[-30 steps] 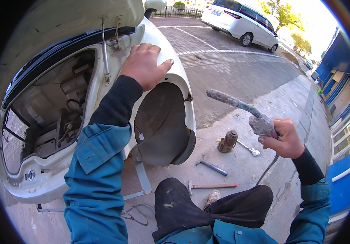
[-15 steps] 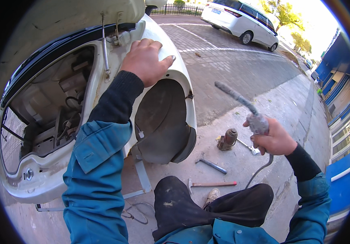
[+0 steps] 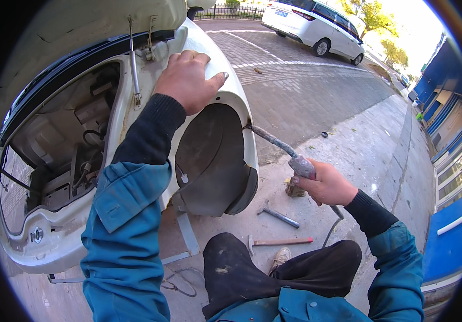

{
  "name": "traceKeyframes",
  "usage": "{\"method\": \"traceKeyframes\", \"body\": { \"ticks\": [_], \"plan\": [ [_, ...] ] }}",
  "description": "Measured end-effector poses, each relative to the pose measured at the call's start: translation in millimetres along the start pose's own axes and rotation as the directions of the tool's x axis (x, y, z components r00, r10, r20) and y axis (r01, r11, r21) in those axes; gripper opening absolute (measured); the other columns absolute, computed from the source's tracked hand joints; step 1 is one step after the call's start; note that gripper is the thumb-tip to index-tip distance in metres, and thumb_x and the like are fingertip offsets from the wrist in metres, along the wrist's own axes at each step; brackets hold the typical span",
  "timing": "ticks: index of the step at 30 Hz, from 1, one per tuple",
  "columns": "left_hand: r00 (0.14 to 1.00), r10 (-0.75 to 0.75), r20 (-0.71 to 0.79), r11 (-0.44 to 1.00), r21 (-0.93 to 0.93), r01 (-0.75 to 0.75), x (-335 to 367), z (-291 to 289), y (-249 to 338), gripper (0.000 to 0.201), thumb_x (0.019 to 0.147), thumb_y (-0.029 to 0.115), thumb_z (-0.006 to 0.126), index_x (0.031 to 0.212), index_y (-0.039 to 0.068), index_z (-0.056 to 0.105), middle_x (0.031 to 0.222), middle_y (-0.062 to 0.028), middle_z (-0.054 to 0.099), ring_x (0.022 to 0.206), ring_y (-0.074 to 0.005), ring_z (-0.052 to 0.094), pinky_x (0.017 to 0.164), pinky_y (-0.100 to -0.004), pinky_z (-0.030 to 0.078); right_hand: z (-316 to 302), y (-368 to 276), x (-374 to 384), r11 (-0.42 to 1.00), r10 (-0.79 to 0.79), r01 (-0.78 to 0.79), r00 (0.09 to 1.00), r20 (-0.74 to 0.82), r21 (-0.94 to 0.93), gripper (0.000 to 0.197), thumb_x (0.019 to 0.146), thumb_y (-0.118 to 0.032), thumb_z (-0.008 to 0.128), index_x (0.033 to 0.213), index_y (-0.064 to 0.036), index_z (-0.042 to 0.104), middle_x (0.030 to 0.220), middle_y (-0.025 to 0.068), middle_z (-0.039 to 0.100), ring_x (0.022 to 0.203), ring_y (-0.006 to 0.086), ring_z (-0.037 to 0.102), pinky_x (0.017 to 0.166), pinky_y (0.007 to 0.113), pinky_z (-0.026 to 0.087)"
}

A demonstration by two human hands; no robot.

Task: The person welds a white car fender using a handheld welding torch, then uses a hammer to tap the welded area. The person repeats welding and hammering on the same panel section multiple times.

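My left hand [image 3: 188,80] lies on top of the white fender [image 3: 227,80], holding nothing, fingers forward and thumb spread. Below it is the wheel arch with its dark liner [image 3: 209,155]. Closed around the worn grip of what looks like a welding torch [image 3: 278,143], my right hand [image 3: 327,182] is to the right of the arch. The torch's long grey neck points up and left. Its tip is at a dark, damaged spot on the arch's outer edge; whether it touches cannot be made out. A dark cable [image 3: 334,225] runs down from the grip.
A bottle jack [image 3: 294,189] stands partly hidden behind my right hand. On the ground lie a steel-handled hammer [image 3: 280,217] and a red-ended hammer [image 3: 282,242]. Left is the open car rear [image 3: 54,190] with its raised lid. A white van [image 3: 317,27] is parked beyond.
My right hand has moved left and slightly down with the torch, bringing its tip to the arch edge. The jack is now partly covered. My left hand stays on the fender.
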State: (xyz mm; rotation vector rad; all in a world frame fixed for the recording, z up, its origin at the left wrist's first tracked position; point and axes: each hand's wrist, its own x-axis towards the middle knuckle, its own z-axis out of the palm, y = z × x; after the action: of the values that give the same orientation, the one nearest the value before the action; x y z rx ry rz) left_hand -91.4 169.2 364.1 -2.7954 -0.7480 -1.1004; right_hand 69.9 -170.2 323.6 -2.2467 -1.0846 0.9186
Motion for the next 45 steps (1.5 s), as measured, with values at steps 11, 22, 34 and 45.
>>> {"method": "traceKeyframes", "body": {
  "ticks": [11, 22, 34, 45],
  "plan": [
    [1.0, -0.006, 0.019, 1.0, 0.022, 0.006, 0.1, -0.6, 1.4, 0.067, 0.106, 0.052, 0.065, 0.145, -0.002, 0.067, 0.152, -0.0227, 0.062, 0.144, -0.0386, 0.054, 0.125, -0.0453, 0.04, 1.7, -0.1, 7.0, 1.0, 0.012, -0.012, 1.0, -0.002, -0.023, 0.037, 0.109, -0.027, 0.07, 0.136, -0.0035, 0.062, 0.08, 0.0052, 0.065, 0.055, 0.0138, 0.063, 0.048, 0.031, 0.051],
    [1.0, -0.013, 0.01, 1.0, 0.01, 0.013, -0.1, 0.6, 0.8, 0.066, 0.106, 0.051, 0.066, 0.144, -0.002, 0.067, 0.151, -0.0221, 0.063, 0.144, -0.038, 0.054, 0.125, -0.0455, 0.04, 1.4, 5.4, 12.6, 1.0, 0.01, -0.009, 1.0, 0.012, -0.008, 0.035, 0.11, -0.029, 0.069, 0.132, -0.0034, 0.063, 0.077, 0.0041, 0.064, 0.055, 0.0135, 0.063, 0.049, 0.032, 0.051],
    [1.0, 0.018, -0.011, 1.0, 0.006, -0.018, 2.3, 3.5, -3.2, 0.061, 0.105, 0.048, 0.068, 0.141, -0.002, 0.07, 0.146, -0.0221, 0.066, 0.137, -0.0402, 0.058, 0.121, -0.0464, 0.043, 0.5, 6.8, 15.6, 0.999, -0.019, 0.019, 1.0, 0.005, 0.026, 0.036, 0.11, -0.029, 0.07, 0.133, -0.0022, 0.062, 0.077, 0.0053, 0.064, 0.054, 0.0136, 0.062, 0.047, 0.032, 0.05],
    [1.0, 0.003, 0.004, 1.0, -0.004, -0.003, 0.3, -0.2, -0.6, 0.063, 0.106, 0.049, 0.067, 0.144, -0.001, 0.068, 0.148, -0.0227, 0.065, 0.139, -0.0397, 0.057, 0.122, -0.046, 0.042, -2.9, 7.6, 10.6, 1.0, 0.005, -0.005, 1.0, 0.006, 0.014, 0.033, 0.109, -0.029, 0.069, 0.129, -0.0038, 0.063, 0.078, 0.0055, 0.065, 0.054, 0.0136, 0.063, 0.048, 0.032, 0.052]
  ]
}}
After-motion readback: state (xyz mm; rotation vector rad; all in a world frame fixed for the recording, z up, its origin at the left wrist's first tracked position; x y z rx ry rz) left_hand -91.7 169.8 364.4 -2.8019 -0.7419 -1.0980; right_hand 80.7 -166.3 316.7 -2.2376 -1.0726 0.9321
